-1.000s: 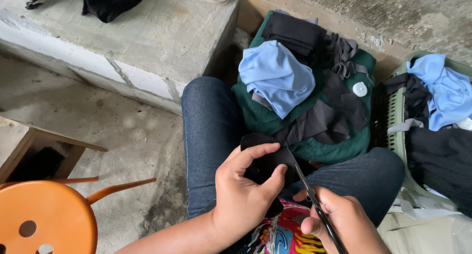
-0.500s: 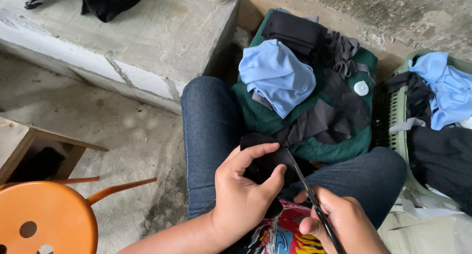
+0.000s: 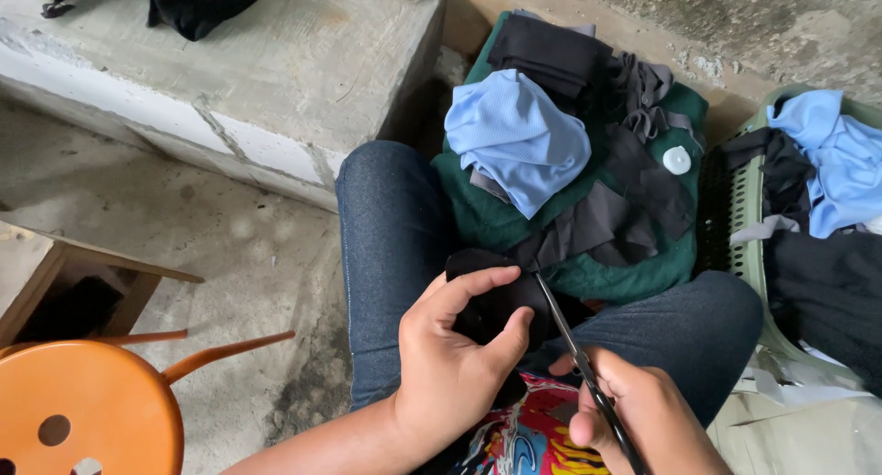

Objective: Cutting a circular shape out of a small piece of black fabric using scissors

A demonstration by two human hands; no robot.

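the left hand [image 3: 450, 365] pinches a small piece of black cloth [image 3: 491, 296] between thumb and forefinger, holding it up off the lap so its edge stands free for the blade. the right hand [image 3: 643, 415] is closed around the handles of a pair of scissors [image 3: 574, 356], whose thin tips reach up and touch the right edge of that cloth; i can't tell how far the blades are parted. both hands work just above the person's knees in blue jeans [image 3: 395, 254], which seem to serve as a rest. beyond the knees lies a heap of fabric on dark green cloth [image 3: 501, 222], with a light blue piece [image 3: 519, 135] and grey and black strips on top, near enough to draw from. to the right sits a pale green basket [image 3: 735, 209] holding more black and blue cloth. an orange stool [image 3: 78, 411] stands at the left on the concrete floor [image 3: 211, 254].
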